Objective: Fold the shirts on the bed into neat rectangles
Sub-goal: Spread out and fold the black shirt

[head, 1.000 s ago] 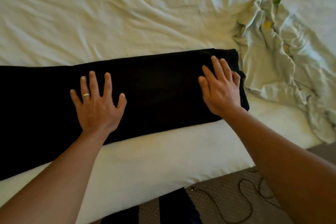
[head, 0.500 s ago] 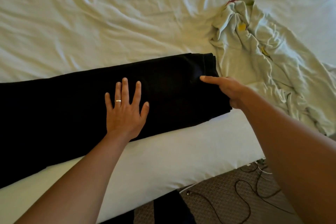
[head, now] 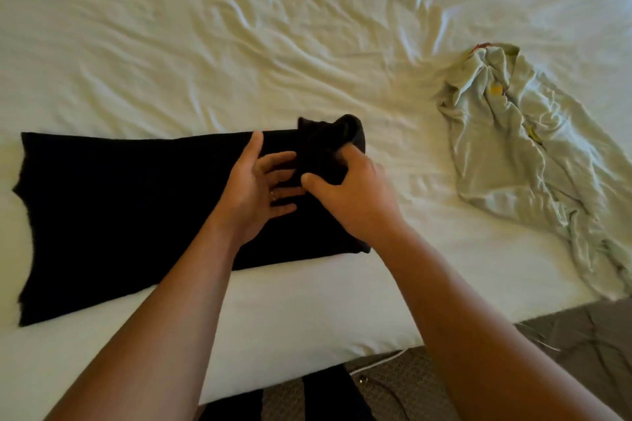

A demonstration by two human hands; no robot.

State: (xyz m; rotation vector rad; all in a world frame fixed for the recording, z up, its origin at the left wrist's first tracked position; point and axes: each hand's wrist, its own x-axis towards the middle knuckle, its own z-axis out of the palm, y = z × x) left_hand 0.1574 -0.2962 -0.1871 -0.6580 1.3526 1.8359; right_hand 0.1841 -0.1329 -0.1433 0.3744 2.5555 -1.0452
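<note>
The black shirt (head: 130, 208) lies in a long folded band along the near edge of the bed (head: 205, 44), its ragged left end near the left side of the view and its right end lifted off the sheet. The sheet under and beyond it is pale and heavily creased.

The left hand (head: 254, 193) sits on the middle of the band, palm turned toward the right, fingers straight and spread, thumb up along the far edge of the cloth; a ring shows on 1 finger. It presses the cloth and grips nothing.

Just beside it, fingertips nearly touching, the right hand (head: 352, 196) has its fingers and thumb curled round the shirt's right end, which bunches up above the knuckles and folds back over toward the left.

Well apart to the right, a pale green shirt (head: 519, 161) lies crumpled in a loose heap near the right edge of the bed, with small yellow marks on it.

Below the mattress edge, grey carpet (head: 581, 335) shows with a thin dark cable (head: 383, 390) on it
</note>
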